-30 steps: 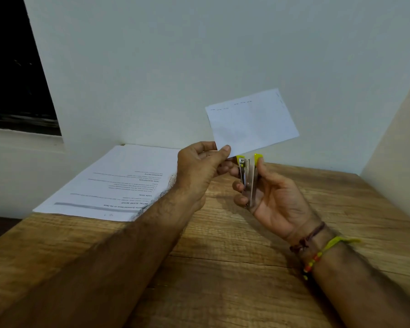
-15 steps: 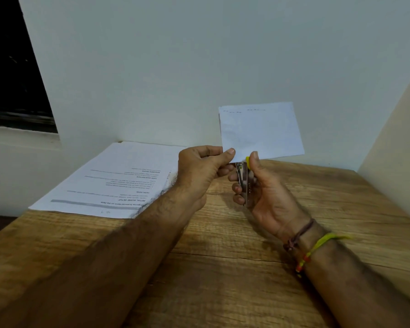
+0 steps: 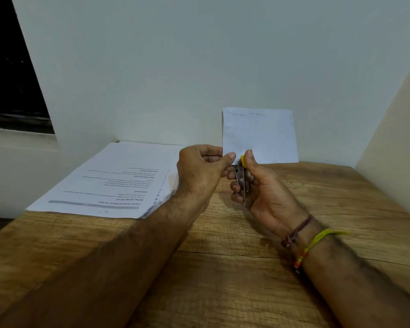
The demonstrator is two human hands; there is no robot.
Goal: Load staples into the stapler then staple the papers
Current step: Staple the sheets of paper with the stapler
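A grainy wooden tabletop (image 3: 223, 268) fills the lower half of the frame, knots and long cracks running across it, set against a plain pale wall (image 3: 199, 55).

Nearest, two bare forearms reach in from the bottom corners; the right wrist carries a brown cord and a yellow-orange beaded band (image 3: 303, 247).

Centre frame, the action: the right hand (image 3: 265, 192) is curled round a small metal stapler with a yellow tip (image 3: 242, 181), held upright, long axis near vertical, yellow end up, thumb pressed on top. The jaws look squeezed together, though the gap itself is too small to tell.

The left hand (image 3: 201, 169) sits just to the stapler's left, thumb and forefinger pinching the lower left corner of a small folded white paper sheet (image 3: 258, 136). That sheet stands up and fans to the upper right; its pinched corner meets the stapler's yellow end. That is the relation that counts: corner in the mouth, stapler below it, right hand doing the squeeze. My read is that a staple is going in.

Farther back, left of centre, a flat stack of printed white pages (image 3: 109, 181) lies on the table, text upside down to us, thin and smooth. Upper left, a dark window opening (image 3: 7, 79).
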